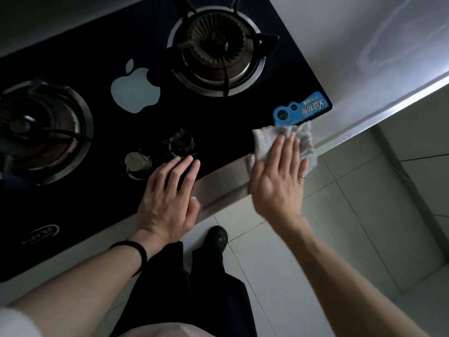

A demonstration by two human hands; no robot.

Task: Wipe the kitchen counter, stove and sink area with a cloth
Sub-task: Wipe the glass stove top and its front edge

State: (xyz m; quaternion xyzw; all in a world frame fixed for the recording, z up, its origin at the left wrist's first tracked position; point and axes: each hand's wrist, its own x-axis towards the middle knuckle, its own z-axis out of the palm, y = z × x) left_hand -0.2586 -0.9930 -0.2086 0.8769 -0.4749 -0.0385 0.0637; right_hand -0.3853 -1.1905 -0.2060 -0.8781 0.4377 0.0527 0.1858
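Fingers [289,148] of the right hand [277,186] lie straight and together, pressing the grey cloth [263,144] flat on the front right corner of the black stove [218,122]. Just beyond them a blue sticker [303,109] reads 高效劲火, inverted. Fingers of the left hand [167,200], also straight and together, rest on the glass just short of the black knob [182,142]; beyond sits a white apple-shaped logo [136,90], and the oval badge [41,233] left of that wrist is illegible.

Two burners [215,51], two knobs [182,142], one cloth [263,143]

Left hand [170,200] lies flat, fingers [188,166] straight; right hand [277,181] presses down, flat.
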